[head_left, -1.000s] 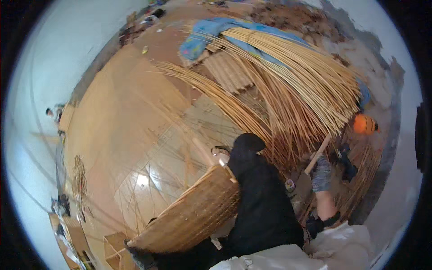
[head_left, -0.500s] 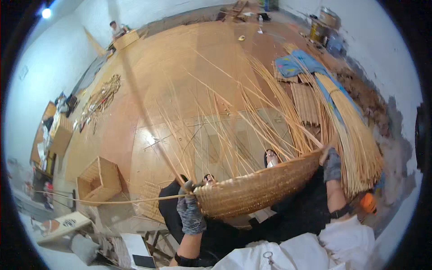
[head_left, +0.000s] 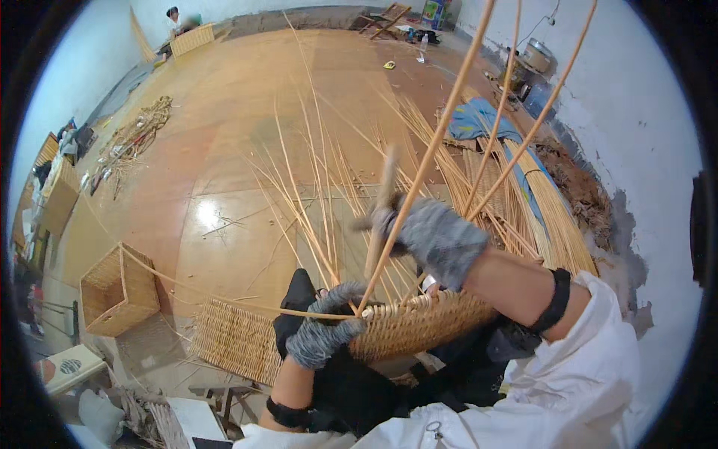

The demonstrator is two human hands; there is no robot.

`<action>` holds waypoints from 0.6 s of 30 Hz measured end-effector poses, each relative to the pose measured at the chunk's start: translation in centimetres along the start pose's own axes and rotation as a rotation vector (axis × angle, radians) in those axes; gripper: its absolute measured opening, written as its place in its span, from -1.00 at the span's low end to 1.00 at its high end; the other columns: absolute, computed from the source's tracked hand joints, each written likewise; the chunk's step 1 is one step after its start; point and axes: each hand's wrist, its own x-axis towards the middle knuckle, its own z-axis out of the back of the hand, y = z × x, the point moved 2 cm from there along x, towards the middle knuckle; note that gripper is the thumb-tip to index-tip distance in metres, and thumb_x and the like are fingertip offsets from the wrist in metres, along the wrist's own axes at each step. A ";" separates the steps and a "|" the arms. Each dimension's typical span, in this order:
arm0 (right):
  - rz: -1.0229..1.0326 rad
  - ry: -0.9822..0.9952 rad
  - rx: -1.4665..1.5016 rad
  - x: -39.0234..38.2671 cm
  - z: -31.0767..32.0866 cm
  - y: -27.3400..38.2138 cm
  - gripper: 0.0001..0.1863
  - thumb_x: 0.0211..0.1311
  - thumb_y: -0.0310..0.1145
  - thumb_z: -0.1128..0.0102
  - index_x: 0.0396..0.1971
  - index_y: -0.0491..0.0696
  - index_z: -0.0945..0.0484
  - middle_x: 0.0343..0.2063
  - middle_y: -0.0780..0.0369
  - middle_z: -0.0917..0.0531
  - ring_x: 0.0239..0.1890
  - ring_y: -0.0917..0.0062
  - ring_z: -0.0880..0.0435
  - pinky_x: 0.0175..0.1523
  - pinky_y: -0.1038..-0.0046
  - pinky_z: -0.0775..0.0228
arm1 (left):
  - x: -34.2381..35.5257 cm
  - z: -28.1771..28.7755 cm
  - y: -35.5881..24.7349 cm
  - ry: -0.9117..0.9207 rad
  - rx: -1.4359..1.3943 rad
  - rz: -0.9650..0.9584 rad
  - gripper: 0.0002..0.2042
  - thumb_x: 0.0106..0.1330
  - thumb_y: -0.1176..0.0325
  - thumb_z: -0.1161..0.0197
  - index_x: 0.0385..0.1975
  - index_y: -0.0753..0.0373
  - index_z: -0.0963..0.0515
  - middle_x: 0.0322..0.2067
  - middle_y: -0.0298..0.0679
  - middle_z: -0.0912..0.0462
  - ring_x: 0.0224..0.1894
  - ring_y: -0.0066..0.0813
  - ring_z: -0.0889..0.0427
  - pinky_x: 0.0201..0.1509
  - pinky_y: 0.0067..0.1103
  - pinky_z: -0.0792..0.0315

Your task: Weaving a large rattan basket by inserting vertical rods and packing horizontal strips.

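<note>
A woven wicker panel point(head_left: 426, 325) lies across my lap, with long rods rising and fanning out from its upper edge. At the panel's left end my left hand point(head_left: 323, 329), in a grey glove, is closed around a long willow rod point(head_left: 217, 292) that trails off to the left. A thick upright rod point(head_left: 430, 153) stands by its fingertips. Above the panel, my gloved right hand point(head_left: 437, 238) is closed on a short, pale wooden stick-like tool point(head_left: 387, 179), blurred by motion; its exact kind does not show.
An open wicker box point(head_left: 120, 292) and a flat woven piece point(head_left: 235, 340) are at the left. Bundled rods point(head_left: 557, 217) and a blue cloth point(head_left: 479, 120) lie at the right. Another person point(head_left: 174, 22) sits far back left, near a folding wooden chair point(head_left: 385, 19) at the far wall.
My right hand has left the panel's right end, moved left and up, and now holds the stick-like tool. The view has shifted, and several rods now stand upright in front.
</note>
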 end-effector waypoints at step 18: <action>0.114 0.826 -1.260 4.5 -5.1 -5.7 -0.78 0.00 -0.19 -0.05 -0.43 0.00 -0.52 -0.56 0.16 -0.59 -0.46 0.28 -0.58 -0.36 0.39 -0.42 | -0.4 -1.2 0.4 -0.206 -0.107 -0.268 -0.63 -0.02 0.38 -0.32 -0.18 0.28 -0.46 -0.28 -0.28 -0.53 -0.19 -0.52 -0.47 -0.06 -0.57 -0.35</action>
